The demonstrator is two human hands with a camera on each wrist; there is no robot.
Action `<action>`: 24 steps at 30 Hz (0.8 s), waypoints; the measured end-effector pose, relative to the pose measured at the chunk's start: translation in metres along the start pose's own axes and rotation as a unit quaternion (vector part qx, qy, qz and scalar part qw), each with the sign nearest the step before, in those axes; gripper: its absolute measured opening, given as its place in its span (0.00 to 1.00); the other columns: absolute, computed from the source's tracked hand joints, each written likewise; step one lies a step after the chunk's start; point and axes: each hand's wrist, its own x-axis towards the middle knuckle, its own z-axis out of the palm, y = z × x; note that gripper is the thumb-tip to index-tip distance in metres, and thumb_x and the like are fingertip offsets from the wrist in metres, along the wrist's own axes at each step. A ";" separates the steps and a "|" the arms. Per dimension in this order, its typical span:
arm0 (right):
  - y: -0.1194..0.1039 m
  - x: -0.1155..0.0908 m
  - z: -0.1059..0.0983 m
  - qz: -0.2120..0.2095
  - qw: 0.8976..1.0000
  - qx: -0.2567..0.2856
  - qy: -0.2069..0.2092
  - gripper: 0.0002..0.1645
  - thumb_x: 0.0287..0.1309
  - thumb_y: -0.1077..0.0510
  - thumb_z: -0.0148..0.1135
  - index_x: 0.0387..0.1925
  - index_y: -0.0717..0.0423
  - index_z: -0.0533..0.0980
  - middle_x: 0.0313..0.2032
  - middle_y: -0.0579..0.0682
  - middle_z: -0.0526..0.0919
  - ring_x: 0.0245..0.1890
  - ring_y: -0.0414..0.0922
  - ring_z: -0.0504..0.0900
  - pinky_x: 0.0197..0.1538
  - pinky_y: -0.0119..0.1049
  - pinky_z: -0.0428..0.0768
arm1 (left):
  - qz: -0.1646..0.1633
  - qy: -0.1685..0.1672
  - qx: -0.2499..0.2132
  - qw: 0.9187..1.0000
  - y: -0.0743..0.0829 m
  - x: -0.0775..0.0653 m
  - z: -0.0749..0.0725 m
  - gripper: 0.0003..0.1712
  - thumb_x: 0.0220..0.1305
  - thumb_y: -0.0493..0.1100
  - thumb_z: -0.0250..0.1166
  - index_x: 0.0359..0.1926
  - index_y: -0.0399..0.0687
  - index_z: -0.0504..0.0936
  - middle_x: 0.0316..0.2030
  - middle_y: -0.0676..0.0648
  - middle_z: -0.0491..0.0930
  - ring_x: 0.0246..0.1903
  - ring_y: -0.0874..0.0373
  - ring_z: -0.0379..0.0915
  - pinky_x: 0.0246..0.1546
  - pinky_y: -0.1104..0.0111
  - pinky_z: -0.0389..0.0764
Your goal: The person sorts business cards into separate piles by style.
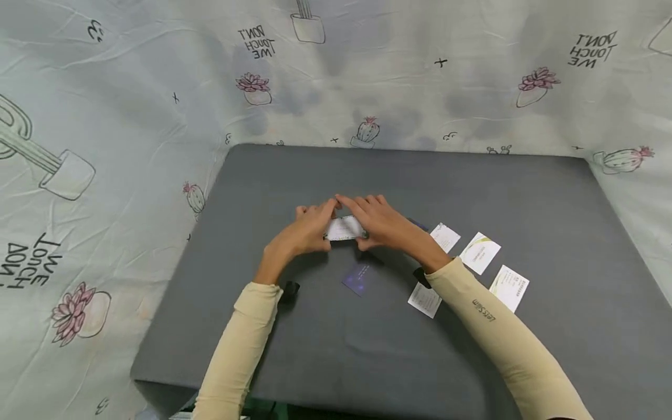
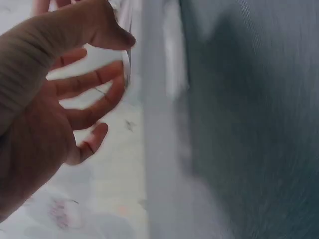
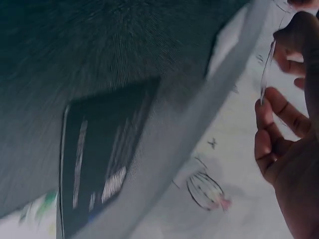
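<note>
Head view: a white card [image 1: 345, 228] with flecked edges is held by both hands above a gray table [image 1: 546, 204]. The left hand [image 1: 308, 229] pinches one end between thumb and fingers, and the right hand [image 1: 383, 225] grips the opposite end the same way, the two index fingers meeting near the far edge. Cream sleeves [image 1: 236, 344] cover the forearms, the right one bearing dark lettering, and black devices [image 1: 290, 291] sit beneath the wrists. On the tabletop, a purple card [image 1: 358, 277] lies just below the held card, on the side nearer the person. A dark blue card [image 1: 419, 224] shows in part behind the right wrist, beside a small white card [image 1: 445, 237]. Farther right lie a yellow-trimmed card [image 1: 480, 252] and a card printed with lines of text [image 1: 510, 288], the latter close to the right sleeve; a square-looking white card [image 1: 424, 300] rests on the other side of that forearm, partly covered. The right-wrist view shows a dark card [image 3: 102, 154] on the table, though blur makes it hard to say which one it is. Pale cloth [image 1: 142, 87] printed with potted plants and lettering surrounds the table.
</note>
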 end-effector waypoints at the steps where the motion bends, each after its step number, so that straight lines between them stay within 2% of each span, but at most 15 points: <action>1: 0.001 0.001 0.001 0.014 1.000 -0.001 -0.006 0.60 0.52 0.50 0.79 0.79 0.59 0.56 0.57 0.59 0.80 0.45 0.57 0.77 0.51 0.52 0.70 | 0.007 -0.009 -0.004 1.000 -0.004 0.007 -0.001 0.43 0.54 0.33 0.76 0.69 0.44 0.65 0.59 0.44 0.79 0.52 0.44 0.77 0.58 0.48 0.60; 4: 0.003 0.004 0.004 0.051 0.998 0.004 -0.032 0.60 0.54 0.49 0.80 0.79 0.59 0.55 0.58 0.59 0.79 0.47 0.58 0.76 0.50 0.51 0.67 | 0.016 -0.029 -0.001 0.999 -0.012 0.020 0.000 0.41 0.56 0.33 0.76 0.67 0.45 0.66 0.60 0.44 0.79 0.55 0.45 0.78 0.56 0.51 0.58; 9: 0.002 0.009 0.010 0.080 0.995 0.021 -0.064 0.60 0.57 0.46 0.78 0.80 0.57 0.53 0.60 0.59 0.78 0.50 0.59 0.76 0.50 0.51 0.66 | 0.005 -0.045 0.003 0.999 -0.020 0.025 0.003 0.39 0.58 0.32 0.76 0.66 0.45 0.67 0.61 0.44 0.79 0.55 0.46 0.77 0.54 0.53 0.56; 16: 0.005 0.014 0.018 0.080 0.993 0.027 -0.080 0.59 0.59 0.45 0.76 0.81 0.57 0.53 0.65 0.60 0.77 0.53 0.61 0.77 0.55 0.55 0.69 | -0.014 -0.044 0.007 0.999 -0.027 0.026 0.007 0.37 0.56 0.33 0.78 0.64 0.48 0.69 0.57 0.46 0.80 0.52 0.46 0.77 0.50 0.54 0.55; 24: 0.005 0.016 0.027 0.076 0.993 0.033 -0.083 0.56 0.58 0.44 0.76 0.79 0.53 0.58 0.62 0.59 0.77 0.57 0.61 0.77 0.59 0.59 0.71 | -0.034 -0.067 0.020 0.997 -0.033 0.023 0.009 0.42 0.58 0.37 0.78 0.71 0.53 0.69 0.69 0.48 0.75 0.65 0.43 0.71 0.54 0.52 0.58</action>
